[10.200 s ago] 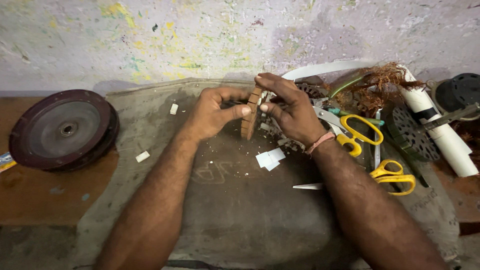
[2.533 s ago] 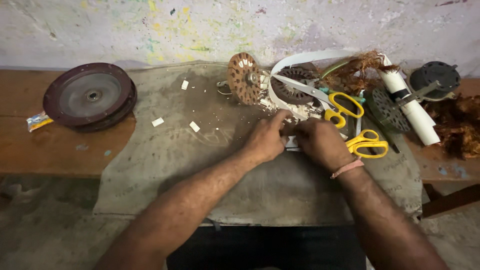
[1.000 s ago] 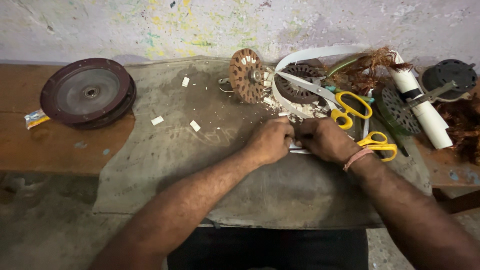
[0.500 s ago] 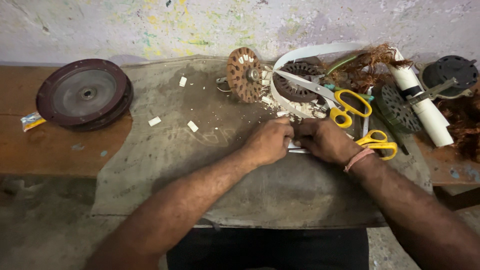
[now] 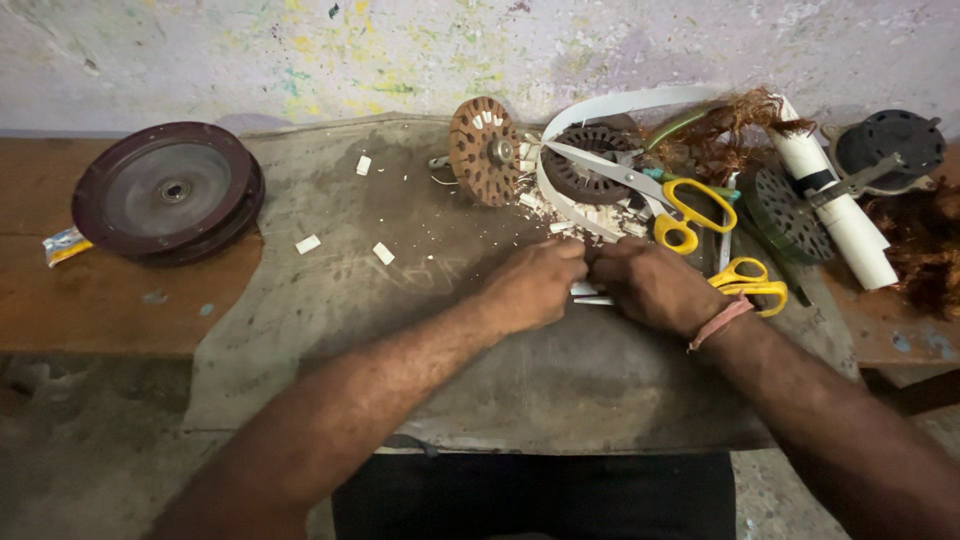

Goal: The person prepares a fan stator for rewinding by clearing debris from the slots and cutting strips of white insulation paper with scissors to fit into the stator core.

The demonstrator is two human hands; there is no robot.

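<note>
From the head camera: my left hand (image 5: 530,285) and right hand (image 5: 650,285) pinch a white paper strip (image 5: 585,292) between closed fingertips on the grey cloth (image 5: 400,300) (yellow scissors (image 5: 750,280) nearby); pulling unevenly could tear it.

— What sort of place are we looking at?
— A small motor-repair workshop. A worn wooden desk (image 5: 110,300) is carrying a stained grey cloth (image 5: 400,300), a rusty slotted rotor (image 5: 484,150), a wound stator (image 5: 590,165), tangled copper wire (image 5: 730,135) and yellow-handled scissors (image 5: 690,215).
— And the wall (image 5: 300,50)?
— It is showing paint splatter, and a dark metal wheel (image 5: 165,190) is lying on the desk.
</note>
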